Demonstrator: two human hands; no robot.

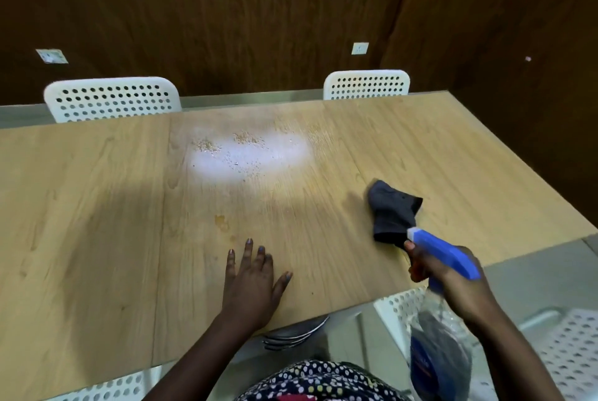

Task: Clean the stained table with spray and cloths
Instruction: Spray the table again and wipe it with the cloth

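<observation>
A light wooden table [97, 206] fills the view. Near its far middle lies a patch of crumbs and droplets [246, 148] under a bright glare. A small orange stain [222, 222] sits closer to me. My left hand [250, 284] rests flat on the table just below that stain, fingers straight. My right hand [453, 284] grips a spray bottle with a blue trigger head [449, 253] at the table's near right edge, nozzle pointing up-left. A dark grey cloth [390, 211] lies crumpled on the table just beyond the nozzle.
Two white perforated chairs [113, 98] [367, 83] stand at the far side against a dark wood wall. More white chairs [569, 345] stand at the near right and a chair edge [113, 384] at the near left. Grey floor shows to the right.
</observation>
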